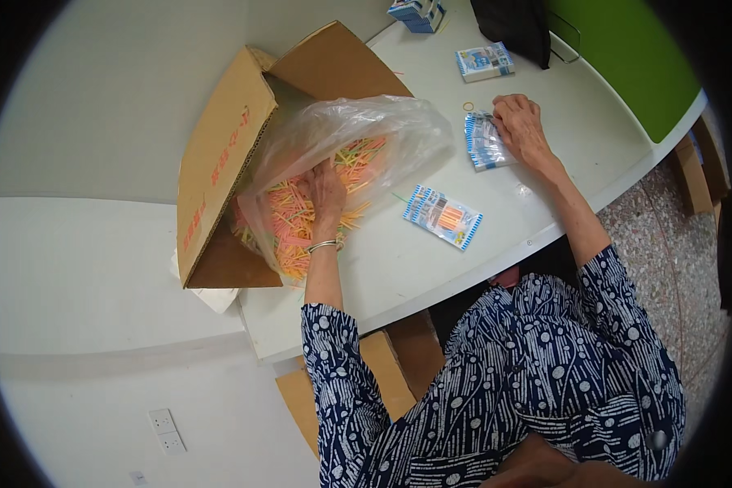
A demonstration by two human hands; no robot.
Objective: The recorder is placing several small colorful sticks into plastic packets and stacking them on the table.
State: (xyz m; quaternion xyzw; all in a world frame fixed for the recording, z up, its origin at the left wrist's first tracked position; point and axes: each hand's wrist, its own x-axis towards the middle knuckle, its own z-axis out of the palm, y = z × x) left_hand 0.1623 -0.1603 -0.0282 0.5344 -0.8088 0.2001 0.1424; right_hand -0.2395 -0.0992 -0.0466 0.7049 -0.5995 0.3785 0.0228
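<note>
I see my left hand (325, 189) reaching into the clear plastic bag (358, 134) that lines the open brown cardboard box (220, 154), which lies on its side at the table's left end. The hand rests palm-down on the heap of thin orange, yellow and green sticks (289, 224) inside the bag; its fingers (311, 180) are pushed in among the sticks, and I cannot tell whether they are closed on any. A thin metal bangle (324, 245) circles that wrist.

My right hand (522, 130) lies further along the white table (431, 260), toward its far edge, pressed flat on a small clear packet with blue-and-white striped ends (481, 145). The fingers there are slightly spread and lie on the packet's top, not wrapped round it. A yellow rubber band (468, 106) sits just beside that packet, on the far side.

Between my two hands, nearer the front edge, lies a second striped packet already holding orange sticks (442, 216). A third flat packet (484, 61) lies near the far edge, and a small blue-and-white carton (416, 14) stands at the far corner beside a black bag (516, 28).
</note>
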